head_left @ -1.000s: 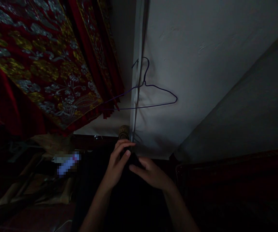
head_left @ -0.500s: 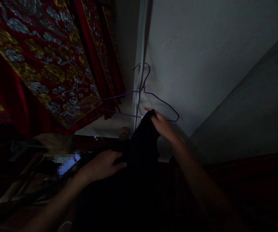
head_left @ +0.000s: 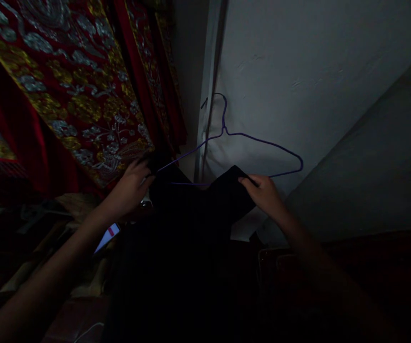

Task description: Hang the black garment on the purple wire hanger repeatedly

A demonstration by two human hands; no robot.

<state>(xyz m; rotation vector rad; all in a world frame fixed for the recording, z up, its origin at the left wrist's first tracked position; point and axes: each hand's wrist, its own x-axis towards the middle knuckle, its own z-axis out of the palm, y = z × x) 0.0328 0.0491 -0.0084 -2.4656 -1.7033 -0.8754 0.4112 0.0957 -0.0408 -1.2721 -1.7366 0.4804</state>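
A thin purple wire hanger (head_left: 248,138) hangs by its hook on a white wall, at a door-frame edge. Below it I hold up a black garment (head_left: 191,209) by its top. My left hand (head_left: 130,183) grips the garment's left corner, close to the hanger's left end. My right hand (head_left: 264,190) pinches the right corner just under the hanger's lower wire. The cloth falls away dark below my arms, and its lower part is lost in shadow.
A red curtain (head_left: 66,85) with gold and silver embroidery hangs at the left. A phone (head_left: 107,236) with a lit screen lies under my left forearm. Dark wooden furniture (head_left: 334,267) stands at the lower right. A grey slanted surface (head_left: 377,157) fills the right.
Both hands have risen from the dark surface, lifting the black garment up to the hanger. The left hand moved up and left, and the hanger has swung to the right.
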